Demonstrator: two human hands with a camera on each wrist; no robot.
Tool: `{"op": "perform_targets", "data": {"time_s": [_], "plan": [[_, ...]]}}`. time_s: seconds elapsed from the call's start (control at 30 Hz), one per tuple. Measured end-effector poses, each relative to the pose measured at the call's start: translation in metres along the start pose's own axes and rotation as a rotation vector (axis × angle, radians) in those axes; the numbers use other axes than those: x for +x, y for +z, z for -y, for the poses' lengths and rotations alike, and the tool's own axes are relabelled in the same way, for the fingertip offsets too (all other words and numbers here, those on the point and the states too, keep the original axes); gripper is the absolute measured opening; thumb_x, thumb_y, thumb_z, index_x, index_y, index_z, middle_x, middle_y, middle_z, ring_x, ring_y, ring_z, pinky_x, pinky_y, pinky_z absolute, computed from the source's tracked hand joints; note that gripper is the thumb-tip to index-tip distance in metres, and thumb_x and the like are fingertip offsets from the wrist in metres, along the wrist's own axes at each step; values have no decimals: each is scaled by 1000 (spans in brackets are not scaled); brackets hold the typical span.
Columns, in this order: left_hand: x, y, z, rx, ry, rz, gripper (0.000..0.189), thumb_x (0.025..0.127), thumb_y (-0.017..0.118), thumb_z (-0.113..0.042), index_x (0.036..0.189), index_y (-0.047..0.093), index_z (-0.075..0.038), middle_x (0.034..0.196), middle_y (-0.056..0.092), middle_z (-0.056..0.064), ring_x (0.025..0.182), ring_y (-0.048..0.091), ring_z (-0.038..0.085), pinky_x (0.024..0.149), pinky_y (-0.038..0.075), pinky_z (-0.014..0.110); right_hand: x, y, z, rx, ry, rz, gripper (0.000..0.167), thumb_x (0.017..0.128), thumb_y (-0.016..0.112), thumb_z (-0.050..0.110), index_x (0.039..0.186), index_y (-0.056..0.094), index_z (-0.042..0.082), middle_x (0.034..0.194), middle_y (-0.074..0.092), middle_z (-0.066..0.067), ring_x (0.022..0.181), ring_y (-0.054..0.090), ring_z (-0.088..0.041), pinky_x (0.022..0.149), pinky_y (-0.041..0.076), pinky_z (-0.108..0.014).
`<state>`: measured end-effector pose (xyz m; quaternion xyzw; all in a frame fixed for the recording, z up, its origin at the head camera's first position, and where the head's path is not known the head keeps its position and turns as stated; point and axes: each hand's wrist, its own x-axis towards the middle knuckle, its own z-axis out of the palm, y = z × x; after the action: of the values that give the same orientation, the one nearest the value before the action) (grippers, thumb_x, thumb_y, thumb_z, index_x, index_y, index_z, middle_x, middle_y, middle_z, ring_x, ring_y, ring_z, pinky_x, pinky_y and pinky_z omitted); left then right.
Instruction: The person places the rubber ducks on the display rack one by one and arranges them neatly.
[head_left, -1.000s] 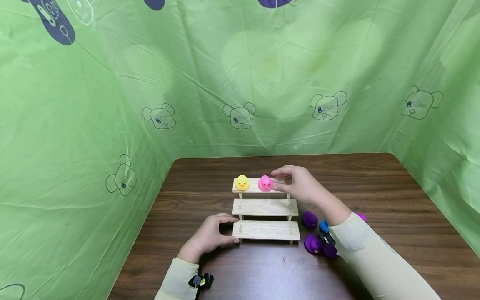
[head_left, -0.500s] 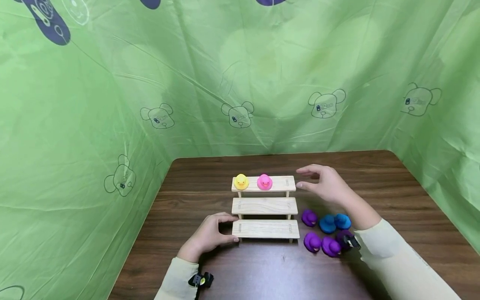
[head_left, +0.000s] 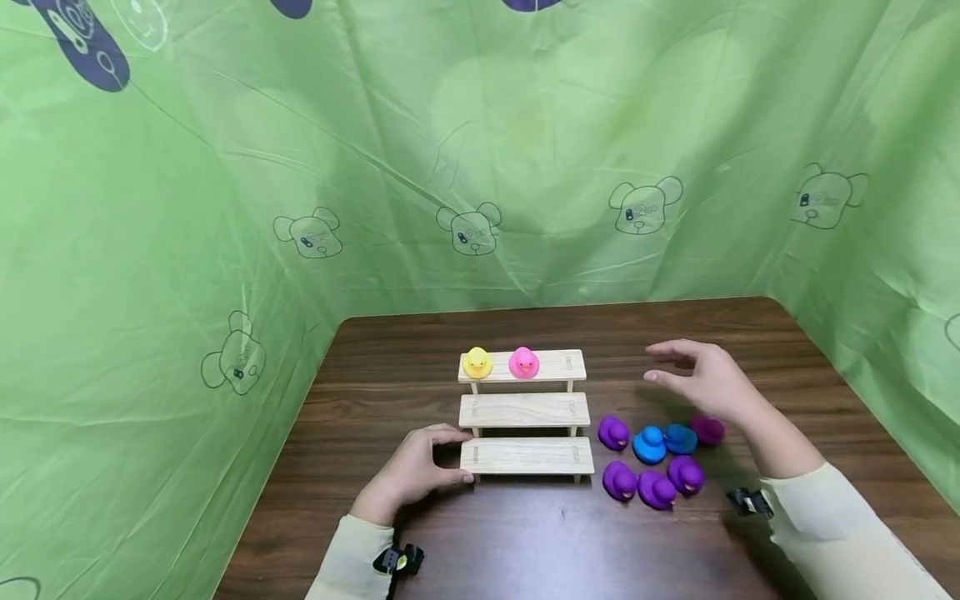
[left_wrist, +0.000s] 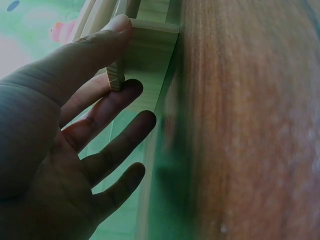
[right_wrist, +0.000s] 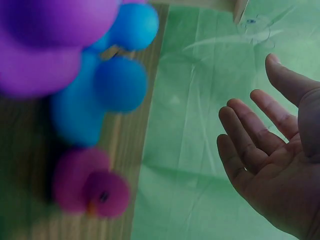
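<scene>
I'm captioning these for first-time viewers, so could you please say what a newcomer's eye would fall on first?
Likely the yellow toy duck and the bright pink toy duck, side by side on the top step of the three-tiered pale wooden rack. Next, perhaps, the purple, blue and magenta toy ducks clustered on the dark brown wood-grain table, right of the rack.

A dark brown wood-grain tabletop was enclosed at the back and both sides by creased green sheeting. Bear heads were printed on it in thin dark outline. At the upper left, an elongated purple motif was set beside a white line drawing, both cut off by the top edge.
</scene>
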<state>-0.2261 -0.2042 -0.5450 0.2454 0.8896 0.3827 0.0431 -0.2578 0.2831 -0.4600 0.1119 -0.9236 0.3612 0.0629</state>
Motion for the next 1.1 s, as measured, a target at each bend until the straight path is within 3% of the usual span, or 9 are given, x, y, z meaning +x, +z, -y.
{"op": "perform_targets", "data": {"time_s": [0.2,0.47,0.73,0.87,1.1], "plan": [[0,0,0,2,11,-1,53,76,97,-26,124,77,-18,122,72,-9,118,65,14,105,53,39,-16,-11,-23,-35,32,-4,45,94,80,41,129,72,13,128,72,-15,115,67,-41,94,54,-51],[0,-1,0,-11,-6,12,54,76,97,-25,125,77,-18,122,72,-9,118,64,11,106,52,38,-35,-23,-52,-20,24,65,39,95,80,29,129,72,10,125,72,-17,112,68,-39,86,54,-21],[-1,-1,-1,-10,-3,12,53,76,97,-25,125,77,-18,123,71,-8,118,65,14,106,52,40,-50,-28,-77,19,17,155,43,94,81,23,131,70,5,125,71,-21,108,70,-33,83,59,-25],[0,-1,0,-13,-11,16,53,76,97,-25,125,77,-19,123,71,-9,118,64,12,106,52,38,-56,-27,-86,42,-4,199,43,94,81,19,132,69,3,127,71,-19,106,71,-24,80,59,-24],[0,-1,0,-13,0,9,53,76,97,-25,125,77,-19,122,72,-9,117,65,13,106,52,40,-61,-23,-95,36,-25,222,43,93,82,22,131,71,5,125,73,-15,110,69,-20,85,59,-30]]}}
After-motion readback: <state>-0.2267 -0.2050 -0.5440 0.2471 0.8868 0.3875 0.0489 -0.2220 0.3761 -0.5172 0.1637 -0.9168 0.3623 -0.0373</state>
